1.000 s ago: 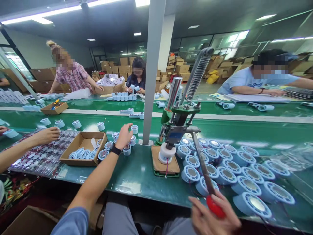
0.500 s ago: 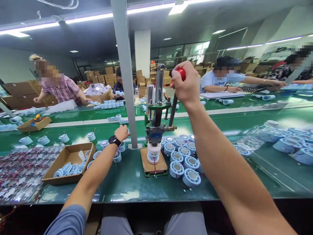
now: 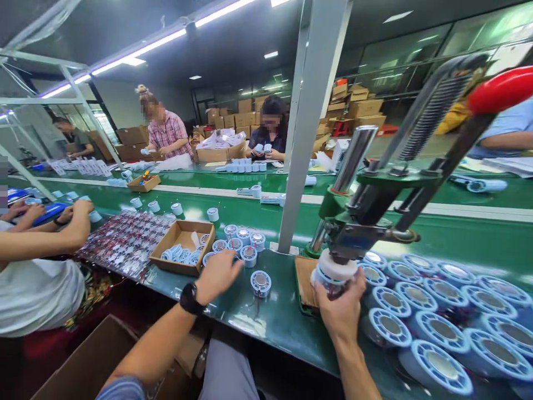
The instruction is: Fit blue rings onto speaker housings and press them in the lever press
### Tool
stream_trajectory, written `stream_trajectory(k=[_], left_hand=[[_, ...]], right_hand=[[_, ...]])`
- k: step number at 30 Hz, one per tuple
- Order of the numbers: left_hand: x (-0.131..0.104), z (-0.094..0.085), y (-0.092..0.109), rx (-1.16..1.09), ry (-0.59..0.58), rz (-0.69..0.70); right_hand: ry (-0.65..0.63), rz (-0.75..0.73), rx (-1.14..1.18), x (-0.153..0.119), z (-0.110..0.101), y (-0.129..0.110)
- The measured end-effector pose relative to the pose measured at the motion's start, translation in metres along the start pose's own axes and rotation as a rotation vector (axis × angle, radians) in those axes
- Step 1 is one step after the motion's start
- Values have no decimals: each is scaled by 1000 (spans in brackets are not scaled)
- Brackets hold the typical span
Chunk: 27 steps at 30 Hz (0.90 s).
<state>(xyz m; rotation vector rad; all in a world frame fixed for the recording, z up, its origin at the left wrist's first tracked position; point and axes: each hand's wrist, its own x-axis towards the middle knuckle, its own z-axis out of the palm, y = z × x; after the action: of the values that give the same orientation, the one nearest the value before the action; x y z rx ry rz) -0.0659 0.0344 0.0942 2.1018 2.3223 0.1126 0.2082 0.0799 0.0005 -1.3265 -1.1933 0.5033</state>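
Observation:
A hand press point(image 3: 353, 239) with a red-tipped lever point(image 3: 502, 91) stands at right centre on a brown pad point(image 3: 306, 280). Beneath its white pressing head sits a light-blue round housing point(image 3: 327, 273), and my right hand point(image 3: 343, 305) has its fingers wrapped around that part. My left hand point(image 3: 219, 276) is over the bench beside a cluster of similar housings point(image 3: 249, 254), its thumb held apart and its other fingertips partly hidden. Between my hands one housing point(image 3: 261, 283) with a metal disc on top stands alone, its wires trailing forward.
A cardboard tray point(image 3: 183, 269) of pale-blue rings lies left, beside a sheet of wired small parts point(image 3: 125, 239). Many housings point(image 3: 441, 330) crowd the right. A grey post point(image 3: 297, 139) rises behind the bench. A co-worker's hands point(image 3: 81, 208) work at far left; other people sit across the green belt.
My right hand has let go of the red lever and come down onto the housing under the press. A single housing now stands between my hands. The view has swung left.

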Motion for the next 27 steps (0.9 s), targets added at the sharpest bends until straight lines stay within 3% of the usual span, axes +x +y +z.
stream_trajectory(k=[3, 6, 8, 10, 13, 15, 18, 21, 24, 27], left_hand=[[22, -19, -75, 107, -11, -232], [38, -22, -142, 153, -105, -336], [44, -16, -170, 174, -154, -375], [47, -6, -185, 191, -158, -390], [48, 3, -190, 200, -92, -373], [47, 4, -189, 196, -18, -355], [42, -2, -187, 182, 115, -337], [31, -12, -181, 165, 260, -327], [11, -13, -157, 57, 457, -278], [-15, 10, -105, -277, 562, -77]], right_hand=[[36, 91, -37, -1, 10, -2], [158, -46, -34, -14, 13, -13], [120, -189, -65, -31, 18, -15], [-55, -331, -127, -43, 29, -13], [-396, -458, -297, -36, 51, -10], [-504, -490, -376, -20, 62, -11], [-478, -516, -409, -6, 70, -18], [-459, -636, -381, -25, 68, -28], [-570, -801, -332, -60, 61, -30], [-657, -785, -255, -81, 48, -23]])
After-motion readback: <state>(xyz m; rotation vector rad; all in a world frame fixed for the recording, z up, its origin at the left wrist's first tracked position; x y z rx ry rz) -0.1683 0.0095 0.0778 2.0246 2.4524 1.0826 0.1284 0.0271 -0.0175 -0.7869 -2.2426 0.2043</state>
